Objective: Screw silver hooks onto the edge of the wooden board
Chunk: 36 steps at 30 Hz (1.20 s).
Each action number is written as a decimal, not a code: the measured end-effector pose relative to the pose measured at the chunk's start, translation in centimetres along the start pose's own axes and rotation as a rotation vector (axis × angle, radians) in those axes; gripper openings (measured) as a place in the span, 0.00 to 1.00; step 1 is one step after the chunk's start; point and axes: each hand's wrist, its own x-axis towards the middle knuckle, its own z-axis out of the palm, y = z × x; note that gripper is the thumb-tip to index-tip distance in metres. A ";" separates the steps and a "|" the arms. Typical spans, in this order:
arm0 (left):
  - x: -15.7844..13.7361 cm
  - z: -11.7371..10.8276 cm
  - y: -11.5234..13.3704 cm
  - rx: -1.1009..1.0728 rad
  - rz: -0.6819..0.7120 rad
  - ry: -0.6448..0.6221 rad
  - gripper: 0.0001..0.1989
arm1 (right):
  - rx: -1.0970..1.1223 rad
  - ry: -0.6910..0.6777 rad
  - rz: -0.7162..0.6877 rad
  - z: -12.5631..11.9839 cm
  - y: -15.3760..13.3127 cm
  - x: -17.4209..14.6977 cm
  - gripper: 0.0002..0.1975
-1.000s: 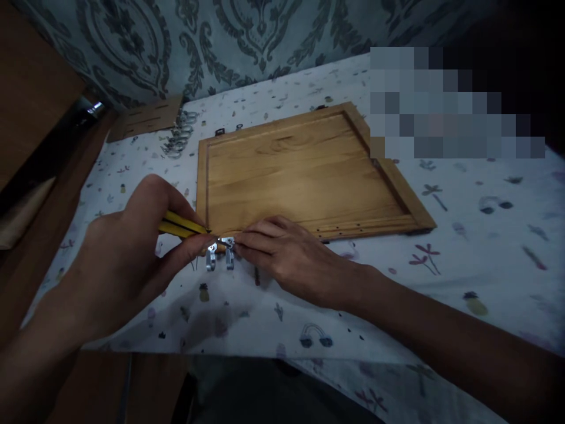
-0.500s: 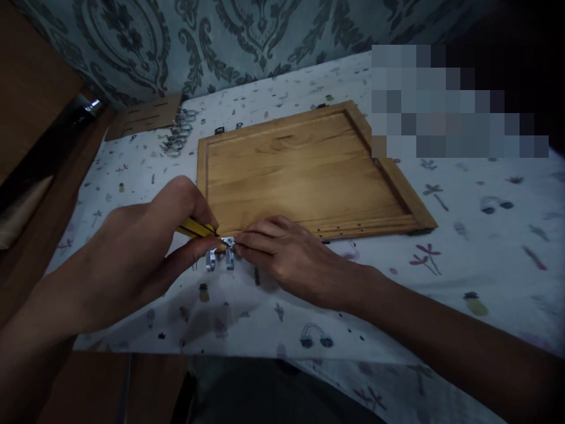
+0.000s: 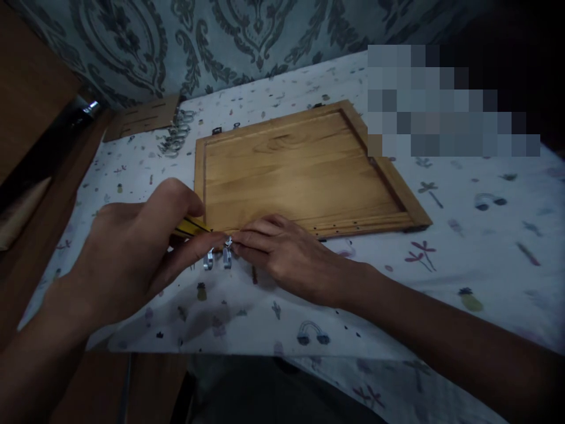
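Note:
My left hand (image 3: 145, 235) is closed around a yellow-and-black screwdriver (image 3: 190, 227). Its thumb stretches along the handle toward a metal hook piece (image 3: 228, 254) at the front edge of a framed wooden board (image 3: 291, 171); the thumb hides the tool's tip. Fingertips of my right hand (image 3: 286, 253) are pressed together against this hook's mounting plate, holding it at the board's edge. A second curved metal prong (image 3: 209, 259) hangs just left of it, partly below my left thumb. Small dark holes run along the front rail, right of my fingers.
Several loose metal hooks (image 3: 176, 132) lie behind, beside a slotted cardboard piece (image 3: 141, 118). Dark metal fittings (image 3: 216, 131) stick out past the board's back edge. A printed cloth (image 3: 353, 330) covers the table. Patterned wallpaper (image 3: 220, 41) rises behind; the upper right is pixelated.
My left index finger has drawn back up and left along the screwdriver, while the thumb has reached forward to the hook. My right hand stays on the hook. The view has shifted slightly.

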 end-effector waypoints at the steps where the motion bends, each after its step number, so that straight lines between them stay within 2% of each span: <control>1: 0.0 0.0 0.0 0.020 0.027 0.015 0.07 | 0.001 0.009 -0.002 0.0 0.0 0.0 0.14; 4: 0.3 -0.1 -0.2 0.039 0.082 0.009 0.06 | 0.012 0.024 -0.007 0.0 0.1 0.0 0.14; 12: 1.3 -0.4 -0.3 0.019 0.080 -0.122 0.14 | 0.017 -0.007 -0.004 0.0 0.1 0.0 0.14; 18: 1.3 -0.5 -0.6 0.028 0.138 -0.148 0.12 | 0.014 -0.016 0.000 -0.2 0.0 0.1 0.14; 21: 1.0 -0.6 -0.9 0.031 0.184 -0.100 0.06 | 0.012 -0.001 0.003 -0.1 0.0 0.1 0.14; 23: 0.5 -0.7 -1.2 0.061 0.162 -0.029 0.05 | 0.011 -0.003 0.003 0.0 0.0 0.0 0.13; 25: -0.3 -0.8 -1.7 0.103 0.092 0.138 0.08 | 0.006 0.006 0.002 0.1 0.0 0.0 0.13; 27: -1.3 -0.7 -2.1 0.110 -0.035 0.355 0.12 | -0.003 0.026 -0.002 0.2 0.0 -0.1 0.13; 29: -2.2 -0.5 -2.5 0.080 -0.173 0.479 0.14 | -0.010 0.045 0.004 0.3 0.0 -0.1 0.13; 31: -2.9 0.0 -2.6 0.079 -0.194 0.504 0.13 | -0.009 0.069 0.013 0.5 -0.1 -0.1 0.13; 36: -3.5 1.1 -2.6 0.157 -0.011 0.486 0.08 | 0.017 0.132 0.010 0.9 -0.2 -0.2 0.14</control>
